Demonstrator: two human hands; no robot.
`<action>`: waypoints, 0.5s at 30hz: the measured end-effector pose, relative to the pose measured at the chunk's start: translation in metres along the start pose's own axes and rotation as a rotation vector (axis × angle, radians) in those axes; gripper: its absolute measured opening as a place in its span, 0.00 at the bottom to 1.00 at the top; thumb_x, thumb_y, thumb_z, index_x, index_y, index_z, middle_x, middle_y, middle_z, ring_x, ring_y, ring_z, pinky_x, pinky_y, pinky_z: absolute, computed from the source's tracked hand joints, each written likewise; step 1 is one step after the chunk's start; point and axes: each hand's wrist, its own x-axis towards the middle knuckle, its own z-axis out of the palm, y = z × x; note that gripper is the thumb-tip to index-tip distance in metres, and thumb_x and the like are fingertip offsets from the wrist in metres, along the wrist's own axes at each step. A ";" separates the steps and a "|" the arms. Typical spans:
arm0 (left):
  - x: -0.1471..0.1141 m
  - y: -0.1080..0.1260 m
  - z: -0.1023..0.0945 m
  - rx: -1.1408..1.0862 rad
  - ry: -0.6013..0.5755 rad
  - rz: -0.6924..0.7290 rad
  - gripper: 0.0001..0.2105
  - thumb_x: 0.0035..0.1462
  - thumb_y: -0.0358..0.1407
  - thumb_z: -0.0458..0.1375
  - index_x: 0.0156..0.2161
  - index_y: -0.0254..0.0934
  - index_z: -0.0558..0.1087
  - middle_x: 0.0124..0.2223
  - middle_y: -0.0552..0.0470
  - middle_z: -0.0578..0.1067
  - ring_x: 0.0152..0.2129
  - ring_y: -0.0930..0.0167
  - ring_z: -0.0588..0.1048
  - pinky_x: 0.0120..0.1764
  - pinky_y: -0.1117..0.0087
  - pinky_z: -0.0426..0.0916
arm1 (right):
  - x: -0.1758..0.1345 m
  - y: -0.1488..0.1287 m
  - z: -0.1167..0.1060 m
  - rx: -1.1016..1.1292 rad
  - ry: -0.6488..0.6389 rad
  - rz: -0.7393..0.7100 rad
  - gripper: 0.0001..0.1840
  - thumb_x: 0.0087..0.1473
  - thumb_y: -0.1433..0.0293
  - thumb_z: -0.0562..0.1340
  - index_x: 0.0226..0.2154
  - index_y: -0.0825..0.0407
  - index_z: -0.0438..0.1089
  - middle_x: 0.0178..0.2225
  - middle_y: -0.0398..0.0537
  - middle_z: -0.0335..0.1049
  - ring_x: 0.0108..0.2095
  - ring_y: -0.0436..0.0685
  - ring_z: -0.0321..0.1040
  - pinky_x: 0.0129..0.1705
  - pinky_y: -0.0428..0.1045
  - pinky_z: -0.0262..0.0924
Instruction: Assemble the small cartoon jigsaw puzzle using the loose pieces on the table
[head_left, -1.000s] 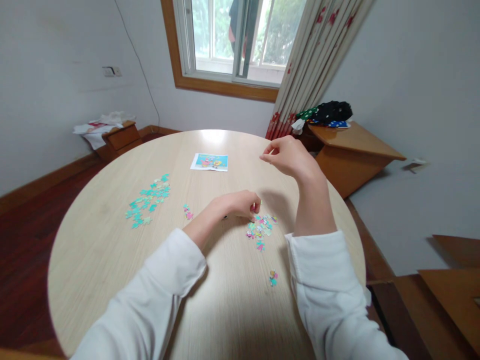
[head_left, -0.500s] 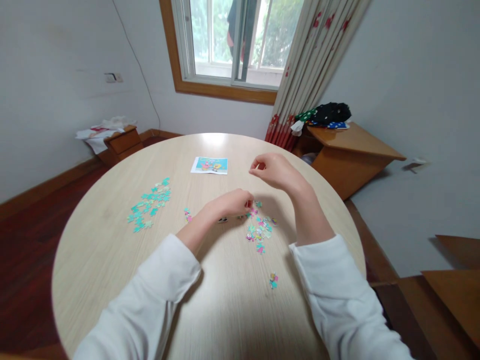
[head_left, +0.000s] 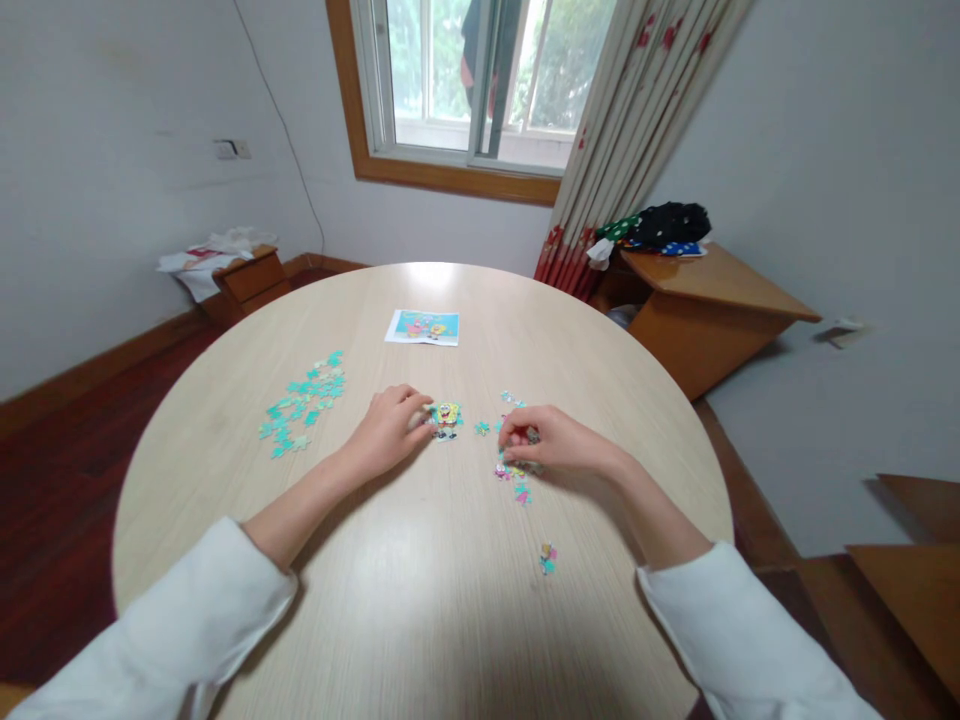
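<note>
A small joined puzzle section (head_left: 448, 420) with a yellow cartoon figure lies near the table's middle. My left hand (head_left: 391, 428) rests at its left edge, thumb and fingers bent around pale bits there, partly hidden by the hand. To the right, my right hand (head_left: 551, 436) reaches over a cluster of loose puzzle pieces (head_left: 521, 490). Its fingers curl with a gap between thumb and index, and no piece shows clearly between them. Between the hands lies a single teal piece (head_left: 482, 428). Nearer me is a small group of pieces (head_left: 548, 558).
Many teal pieces (head_left: 304, 400) spread over the left of the round table (head_left: 420, 620). A printed reference picture (head_left: 424, 327) lies toward the far edge. Beyond the table stand a wooden cabinet (head_left: 705, 290) with clothes and a small low cabinet (head_left: 251, 280).
My left hand has drawn back leftward from the loose pieces to the joined section, uncovering the yellow figure. My right hand has come down and nearer, over the loose pieces.
</note>
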 end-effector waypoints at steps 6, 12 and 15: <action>-0.011 0.004 0.000 0.081 -0.026 -0.047 0.17 0.60 0.41 0.53 0.53 0.40 0.69 0.57 0.41 0.70 0.54 0.58 0.66 0.54 0.55 0.55 | 0.004 0.006 0.016 -0.067 0.165 -0.121 0.05 0.52 0.70 0.62 0.31 0.54 0.72 0.30 0.46 0.70 0.32 0.51 0.64 0.38 0.48 0.57; -0.013 0.007 0.000 0.072 -0.071 -0.012 0.15 0.61 0.37 0.51 0.52 0.41 0.68 0.57 0.43 0.71 0.53 0.58 0.66 0.52 0.53 0.51 | -0.004 0.008 0.008 -0.107 0.138 -0.121 0.05 0.54 0.72 0.59 0.31 0.54 0.72 0.30 0.46 0.70 0.31 0.51 0.64 0.37 0.47 0.57; -0.013 0.009 0.000 0.077 -0.070 -0.006 0.13 0.61 0.36 0.51 0.50 0.41 0.68 0.56 0.44 0.73 0.52 0.59 0.66 0.52 0.54 0.50 | -0.004 0.007 0.009 -0.129 0.122 -0.122 0.06 0.54 0.74 0.59 0.33 0.54 0.72 0.33 0.48 0.72 0.33 0.52 0.66 0.39 0.47 0.58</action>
